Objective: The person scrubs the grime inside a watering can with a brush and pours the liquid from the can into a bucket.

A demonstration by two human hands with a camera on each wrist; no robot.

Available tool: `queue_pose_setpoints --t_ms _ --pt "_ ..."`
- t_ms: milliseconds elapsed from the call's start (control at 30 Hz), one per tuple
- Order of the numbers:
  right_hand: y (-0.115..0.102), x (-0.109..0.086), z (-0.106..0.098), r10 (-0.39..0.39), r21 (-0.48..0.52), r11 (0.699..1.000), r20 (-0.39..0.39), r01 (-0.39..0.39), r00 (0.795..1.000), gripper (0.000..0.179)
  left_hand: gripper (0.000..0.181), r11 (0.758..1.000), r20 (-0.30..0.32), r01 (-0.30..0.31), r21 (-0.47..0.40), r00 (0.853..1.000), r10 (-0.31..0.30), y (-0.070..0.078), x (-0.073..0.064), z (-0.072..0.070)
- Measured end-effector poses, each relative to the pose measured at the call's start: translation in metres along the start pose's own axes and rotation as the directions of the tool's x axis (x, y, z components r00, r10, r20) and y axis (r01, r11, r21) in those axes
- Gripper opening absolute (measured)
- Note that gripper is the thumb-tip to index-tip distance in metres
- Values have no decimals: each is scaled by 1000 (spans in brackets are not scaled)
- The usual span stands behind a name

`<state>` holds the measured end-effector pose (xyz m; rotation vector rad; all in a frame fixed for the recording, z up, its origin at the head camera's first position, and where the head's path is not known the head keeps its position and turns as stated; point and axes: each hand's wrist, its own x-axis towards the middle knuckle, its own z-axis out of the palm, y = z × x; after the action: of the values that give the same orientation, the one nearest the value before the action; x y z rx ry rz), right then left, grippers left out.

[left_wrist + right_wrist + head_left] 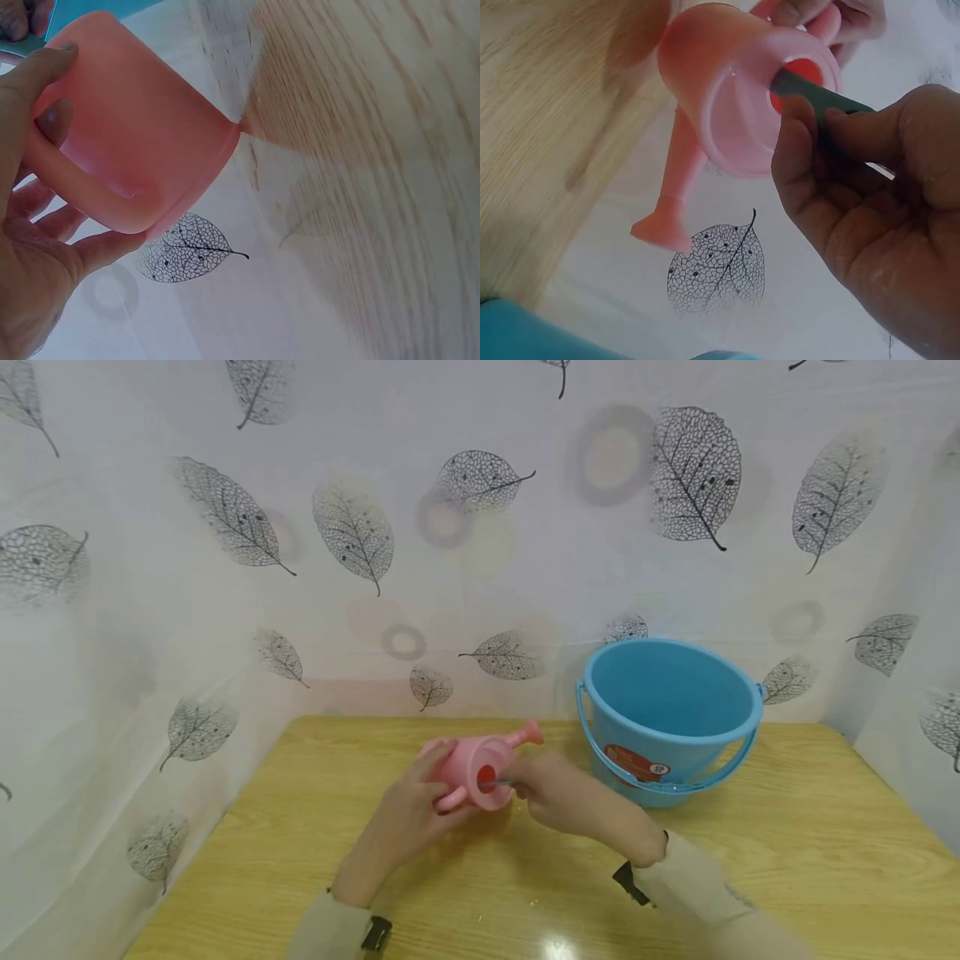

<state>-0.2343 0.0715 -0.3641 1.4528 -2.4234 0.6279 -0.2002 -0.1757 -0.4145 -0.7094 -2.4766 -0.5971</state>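
My left hand [408, 806] grips a pink watering can [459, 767] by its handle side, the thumb over the body near the rim and the fingers around the handle [90, 191]. The can is tilted, its round top opening turned toward my right hand [558, 789] and its spout [676, 172] pointing away to the right. Between thumb and fingers the right hand pinches a slim dark green, stick-like piece [821, 99]. One end of it reaches into the can's opening, where a red inside shows; that end is hidden, and its kind is unclear.
A large blue bucket [667, 752] with a red label and a lowered handle stands on the wooden table [300, 827], right of the can. A white leaf-patterned sheet [480, 568] hangs behind the table and along its sides.
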Motion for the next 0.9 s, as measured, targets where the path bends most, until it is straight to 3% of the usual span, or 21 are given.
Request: queue_pose_setpoints --t_ms 167,333,400,533,667,900 --pt "-5 1 9 -2 -233 972 25 8 1000 42 36 1000 13 16 -4 1000 -16 0 0 -1" --pt "-5 -2 17 -120 -406 909 -36 95 992 40 36 1000 18 22 -8 1000 -22 2 1 -1" --pt "-4 -3 18 -146 -448 887 -38 114 989 39 36 1000 16 22 -8 1000 -22 2 1 -2" --pt "-7 -2 14 -120 -486 866 31 120 992 36 36 1000 15 23 -5 1000 -23 1 0 -1" --pt "-11 1 3 -99 -530 837 100 137 990 31 36 1000 28 25 -2 999 -25 0 0 -1" --pt "-19 3 -17 -134 -607 770 149 198 980 29 35 1000 30 20 -4 999 -20 0 1 -1"
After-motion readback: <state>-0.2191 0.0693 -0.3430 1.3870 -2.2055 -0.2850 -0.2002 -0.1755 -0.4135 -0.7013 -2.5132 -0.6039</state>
